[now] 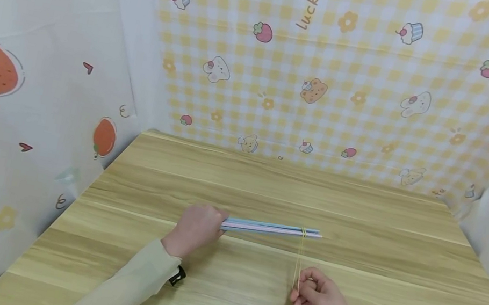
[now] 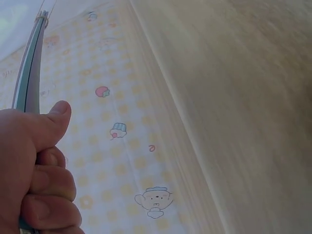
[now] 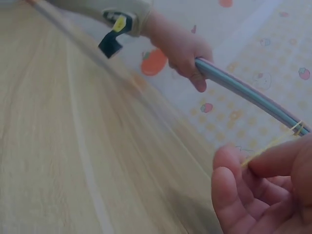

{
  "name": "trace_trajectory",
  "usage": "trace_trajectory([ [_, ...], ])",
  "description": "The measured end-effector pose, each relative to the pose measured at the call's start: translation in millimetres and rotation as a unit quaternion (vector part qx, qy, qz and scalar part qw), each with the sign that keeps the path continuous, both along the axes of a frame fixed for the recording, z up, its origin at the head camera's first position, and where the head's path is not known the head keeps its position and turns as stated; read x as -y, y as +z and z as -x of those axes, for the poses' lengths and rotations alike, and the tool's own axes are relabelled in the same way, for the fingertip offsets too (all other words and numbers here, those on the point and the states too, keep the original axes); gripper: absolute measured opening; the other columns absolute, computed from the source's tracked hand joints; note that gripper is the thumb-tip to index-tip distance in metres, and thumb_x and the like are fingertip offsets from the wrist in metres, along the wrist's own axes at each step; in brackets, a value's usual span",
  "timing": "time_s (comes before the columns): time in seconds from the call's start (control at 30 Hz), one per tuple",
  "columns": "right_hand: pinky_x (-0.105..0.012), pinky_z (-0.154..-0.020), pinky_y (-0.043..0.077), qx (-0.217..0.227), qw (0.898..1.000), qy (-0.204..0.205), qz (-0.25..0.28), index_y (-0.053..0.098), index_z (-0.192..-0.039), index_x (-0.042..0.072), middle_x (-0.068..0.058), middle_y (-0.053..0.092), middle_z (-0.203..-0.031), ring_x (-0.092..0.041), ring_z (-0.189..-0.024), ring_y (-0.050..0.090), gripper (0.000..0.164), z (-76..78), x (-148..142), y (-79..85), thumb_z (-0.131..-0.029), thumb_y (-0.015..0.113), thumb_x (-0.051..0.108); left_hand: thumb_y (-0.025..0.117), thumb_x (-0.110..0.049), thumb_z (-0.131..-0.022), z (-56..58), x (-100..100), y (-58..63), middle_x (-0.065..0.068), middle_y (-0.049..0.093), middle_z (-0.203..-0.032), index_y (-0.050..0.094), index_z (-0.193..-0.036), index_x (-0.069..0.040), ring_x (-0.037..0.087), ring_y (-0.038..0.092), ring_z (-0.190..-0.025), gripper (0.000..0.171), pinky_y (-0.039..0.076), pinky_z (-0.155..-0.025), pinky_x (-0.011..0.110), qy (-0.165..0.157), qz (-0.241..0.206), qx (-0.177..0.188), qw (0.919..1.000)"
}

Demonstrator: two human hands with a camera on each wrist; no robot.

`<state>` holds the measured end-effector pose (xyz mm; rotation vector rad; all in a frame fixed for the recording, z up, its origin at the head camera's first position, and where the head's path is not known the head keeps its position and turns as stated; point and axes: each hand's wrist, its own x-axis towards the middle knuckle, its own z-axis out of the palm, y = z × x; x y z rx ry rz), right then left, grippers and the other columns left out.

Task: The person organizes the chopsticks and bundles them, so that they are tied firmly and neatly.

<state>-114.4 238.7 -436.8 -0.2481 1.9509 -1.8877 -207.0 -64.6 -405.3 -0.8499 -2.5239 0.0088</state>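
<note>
My left hand (image 1: 196, 228) grips one end of a bundle of slim blue and pink sticks (image 1: 267, 228); in the left wrist view the fingers curl round the bundle (image 2: 30, 73). The sticks are held level above the table, pointing right. Near their right end, a thin yellow rubber band (image 1: 300, 258) is looped round them. It stretches down toward me to my right hand (image 1: 319, 299), whose curled fingers hold the other end of the loop. In the right wrist view the band (image 3: 270, 146) runs taut from the bundle (image 3: 253, 95) to the fingertips.
Beneath both hands lies a wood-grain table (image 1: 220, 290). A checked cloth with cartoon prints (image 1: 288, 73) hangs behind its far edge, and a white cloth with orange fruit prints (image 1: 56, 76) hangs on the left. A black strap end (image 1: 177, 275) sticks out at my left cuff.
</note>
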Motion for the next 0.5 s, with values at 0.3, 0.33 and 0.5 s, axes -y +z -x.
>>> trace_trajectory([
  [0.3, -0.033, -0.064, 0.056, -0.23, 0.971, 0.065, 0.029, 0.029, -0.143, -0.009, -0.022, 0.066, -0.084, -0.009, -0.075, 0.067, 0.05, -8.5, 14.3, -0.7, -0.096, 0.046, -0.003, 0.082, -0.024, -0.069, -1.1, 3.6, -4.6, -0.009, 0.043, -0.047, 0.052, -0.061, -0.017, 0.003, 0.019, -0.045, 0.032, 0.02, -0.035, 0.017, 0.008, 0.005, -0.026, 0.9996],
  [0.33, -0.033, -0.064, 0.056, -0.25, 0.966, 0.06, 0.037, 0.021, -0.146, -0.006, -0.024, 0.065, -0.084, -0.01, -0.075, 0.068, 0.056, -9.1, 16.0, -1.1, -0.095, 0.045, -0.006, 0.082, -0.023, -0.07, -1.2, 3.5, -4.5, -0.009, 0.043, -0.047, 0.051, -0.061, -0.017, 0.003, 0.019, -0.045, 0.032, 0.02, -0.035, 0.017, 0.008, 0.003, -0.028, 0.9996],
  [0.5, -0.033, -0.068, 0.057, -0.248, 0.961, 0.051, 0.112, -0.01, -0.151, 0.009, -0.015, 0.067, -0.093, -0.014, -0.081, 0.069, 0.074, -9.0, 19.0, -5.8, -0.096, 0.035, -0.012, 0.081, -0.021, -0.07, -1.8, 3.0, -3.8, -0.009, 0.041, -0.047, 0.05, -0.06, -0.017, 0.003, 0.019, -0.045, 0.033, 0.02, -0.035, 0.018, 0.013, 0.002, -0.031, 0.9994],
])
